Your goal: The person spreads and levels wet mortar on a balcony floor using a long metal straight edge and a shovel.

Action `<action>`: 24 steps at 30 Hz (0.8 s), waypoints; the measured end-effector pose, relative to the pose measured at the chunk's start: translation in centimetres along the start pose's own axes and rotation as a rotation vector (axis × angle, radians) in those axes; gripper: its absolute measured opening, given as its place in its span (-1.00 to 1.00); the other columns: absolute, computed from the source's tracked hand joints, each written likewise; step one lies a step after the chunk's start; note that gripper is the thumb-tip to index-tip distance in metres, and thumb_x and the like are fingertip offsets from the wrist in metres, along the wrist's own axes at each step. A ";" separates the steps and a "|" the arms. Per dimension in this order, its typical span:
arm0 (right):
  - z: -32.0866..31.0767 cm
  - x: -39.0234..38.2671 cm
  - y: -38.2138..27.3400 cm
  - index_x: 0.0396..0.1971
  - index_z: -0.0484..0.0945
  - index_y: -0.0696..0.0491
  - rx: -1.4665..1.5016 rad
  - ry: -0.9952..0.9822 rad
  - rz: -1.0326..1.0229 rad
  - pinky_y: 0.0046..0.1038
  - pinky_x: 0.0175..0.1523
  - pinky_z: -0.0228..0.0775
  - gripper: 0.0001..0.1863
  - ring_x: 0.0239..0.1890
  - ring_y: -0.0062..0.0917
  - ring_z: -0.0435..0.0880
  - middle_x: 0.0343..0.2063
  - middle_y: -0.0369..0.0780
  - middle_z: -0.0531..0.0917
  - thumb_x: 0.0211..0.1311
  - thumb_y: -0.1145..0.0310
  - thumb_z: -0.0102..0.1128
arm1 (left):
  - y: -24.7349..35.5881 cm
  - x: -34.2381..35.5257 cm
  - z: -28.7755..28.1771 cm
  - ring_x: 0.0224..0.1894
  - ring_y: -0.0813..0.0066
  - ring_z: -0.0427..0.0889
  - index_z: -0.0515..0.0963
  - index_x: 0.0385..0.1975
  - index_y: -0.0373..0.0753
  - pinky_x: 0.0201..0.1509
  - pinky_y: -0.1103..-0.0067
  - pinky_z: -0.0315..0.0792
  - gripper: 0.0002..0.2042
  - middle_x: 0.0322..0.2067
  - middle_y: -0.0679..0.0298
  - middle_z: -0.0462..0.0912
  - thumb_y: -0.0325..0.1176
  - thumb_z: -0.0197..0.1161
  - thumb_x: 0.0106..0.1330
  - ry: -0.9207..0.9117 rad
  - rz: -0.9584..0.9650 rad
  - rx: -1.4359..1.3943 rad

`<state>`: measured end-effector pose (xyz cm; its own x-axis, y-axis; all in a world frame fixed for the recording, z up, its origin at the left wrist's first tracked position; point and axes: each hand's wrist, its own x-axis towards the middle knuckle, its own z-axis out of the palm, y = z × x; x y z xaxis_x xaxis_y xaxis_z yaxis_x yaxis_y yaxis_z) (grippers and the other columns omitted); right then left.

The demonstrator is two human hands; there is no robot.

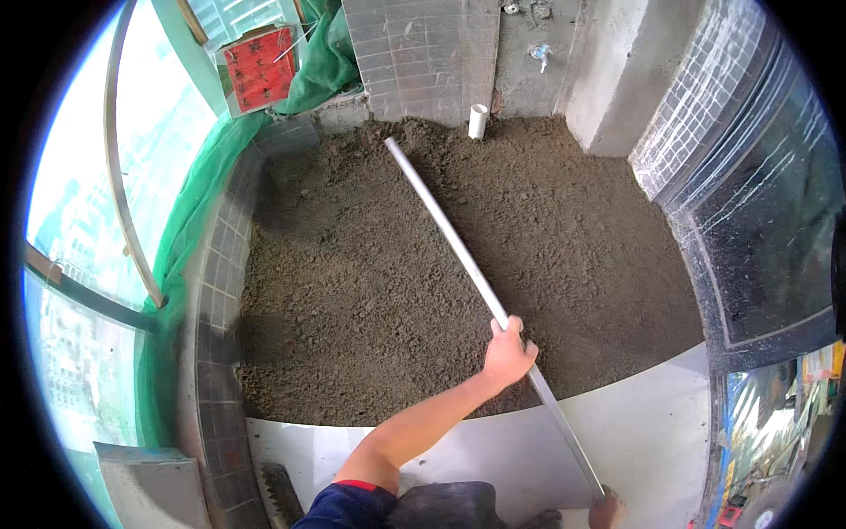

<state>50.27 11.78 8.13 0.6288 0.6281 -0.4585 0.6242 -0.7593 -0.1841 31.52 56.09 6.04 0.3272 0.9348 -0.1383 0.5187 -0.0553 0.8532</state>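
A long, straight light-metal screed bar (454, 242) slants across a bed of damp, crumbly grey-brown mortar (352, 291). Its far end rests near the back of the bed; the near end crosses a white sheet at the front. My left hand (509, 354) is closed around the bar just past its middle, with fingers wrapped over it. At the bottom edge my right hand (606, 510) is closed at the bar's near end, partly cut off by the picture's rim. Mortar on the bar's right looks smoother, while on the left it is rougher and lumpier.
A white pipe (478, 122) stands up at the back, below a wall tap (540, 55). Green netting (189, 225) hangs along the window on the left. The white sheet (648, 401) borders the mortar. At lower left lies a dark tool with a toothed edge (280, 494).
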 end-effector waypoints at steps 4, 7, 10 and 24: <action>1.0 2.3 -5.9 -0.06 0.59 0.08 -0.014 0.124 0.004 -0.06 0.02 0.40 -0.58 -0.09 -0.03 0.61 -0.21 -0.02 0.67 0.11 0.19 0.30 | 0.9 8.2 -0.2 -0.27 -0.35 0.54 0.26 -0.16 -0.24 -0.10 0.03 0.49 -0.65 -0.14 -0.28 0.34 -0.34 0.22 0.11 0.054 0.066 0.031; 0.7 3.8 -9.4 -0.04 0.58 0.09 0.011 0.170 -0.046 -0.06 0.02 0.40 -0.59 -0.10 -0.02 0.61 -0.21 -0.02 0.67 0.10 0.25 0.28 | 1.8 12.2 -1.8 -0.21 -0.32 0.59 0.25 -0.10 -0.27 -0.09 0.07 0.55 -0.62 -0.06 -0.36 0.37 -0.35 0.20 0.13 -0.022 0.048 0.145; 5.1 3.7 2.0 0.06 0.53 0.06 0.122 0.253 -0.218 -0.09 -0.05 0.46 -0.56 -0.14 -0.04 0.64 -0.20 -0.02 0.68 0.17 0.25 0.23 | 3.5 8.5 -0.6 -0.29 -0.25 0.60 0.31 -0.13 -0.26 -0.17 0.11 0.55 -0.64 -0.16 -0.32 0.42 -0.32 0.25 0.12 -0.096 0.117 0.017; -0.5 1.7 -11.1 0.17 0.48 -0.01 -0.076 -0.127 -0.297 -0.05 0.04 0.48 -0.57 -0.06 0.00 0.63 -0.09 0.04 0.66 0.36 0.19 -0.02 | -10.4 2.9 -8.2 -0.33 -0.23 0.59 0.32 -0.20 -0.20 -0.18 0.09 0.52 -0.74 -0.23 -0.18 0.46 -0.30 0.19 0.19 0.146 0.116 0.090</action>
<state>44.67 21.35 9.79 0.3546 0.7900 -0.5001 0.8073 -0.5285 -0.2626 20.59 62.30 0.89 0.2744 0.9608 0.0387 0.5546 -0.1910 0.8099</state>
